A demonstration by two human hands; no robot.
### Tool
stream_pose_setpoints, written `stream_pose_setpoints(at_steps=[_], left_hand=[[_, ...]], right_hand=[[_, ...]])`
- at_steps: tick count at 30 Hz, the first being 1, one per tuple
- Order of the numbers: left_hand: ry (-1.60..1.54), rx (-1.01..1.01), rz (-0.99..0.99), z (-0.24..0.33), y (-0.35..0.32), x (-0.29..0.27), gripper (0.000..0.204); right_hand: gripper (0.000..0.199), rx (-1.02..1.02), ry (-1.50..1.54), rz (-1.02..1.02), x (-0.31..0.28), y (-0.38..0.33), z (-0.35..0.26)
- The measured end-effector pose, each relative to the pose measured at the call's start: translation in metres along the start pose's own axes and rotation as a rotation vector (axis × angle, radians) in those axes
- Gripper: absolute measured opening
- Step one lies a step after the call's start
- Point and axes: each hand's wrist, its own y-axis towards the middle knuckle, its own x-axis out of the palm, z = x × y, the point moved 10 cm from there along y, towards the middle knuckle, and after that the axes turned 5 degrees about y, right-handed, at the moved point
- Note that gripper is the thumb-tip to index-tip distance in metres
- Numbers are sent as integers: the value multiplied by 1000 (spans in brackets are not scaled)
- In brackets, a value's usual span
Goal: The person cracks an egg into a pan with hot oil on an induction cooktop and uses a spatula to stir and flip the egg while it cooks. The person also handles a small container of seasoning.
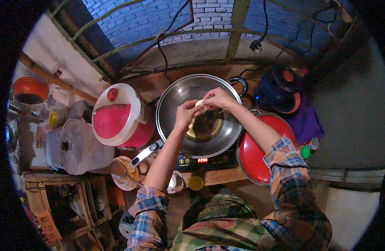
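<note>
Over the wide steel wok (pixel 169 98), both my hands are closed on a pale egg (pixel 199 103). My left hand (pixel 187 113) grips it from the left, and my right hand (pixel 218 99) pinches it from the right with bent fingers. Clear, yellowish liquid seems to hang below the shell towards the wok. Yellowish oil (pixel 204 129) pools in the bottom of the wok. The wok sits on a black induction cooker (pixel 217 162) with a lit red display. Its long handle (pixel 147 153) points to the lower left, beside my left forearm.
A pink and white rice cooker (pixel 113 121) stands left of the wok, with a lidded translucent tub (pixel 81 148) beyond it. At right lie a red lid (pixel 259 157), a dark kettle (pixel 278 90) and a purple cloth (pixel 307 119). A bowl with a ladle (pixel 119 168) sits near the handle.
</note>
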Motion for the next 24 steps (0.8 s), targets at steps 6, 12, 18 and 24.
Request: stream_pose_setpoints(at_steps=[6,12,18,24], left_hand=[[177,-48,72,-14,18,-14,34],[269,-54,85,-24,33,-16,28],[302,-40,108,-32,39,-22,28],[302,-32,139,-35,41,-24,29]], right_hand=[[25,49,55,-22,9,3,3],[30,-26,-107,90,4,10,6],[30,-105,-225,127,8,6,-2],[32,-121,-232,141,10,4,-3]])
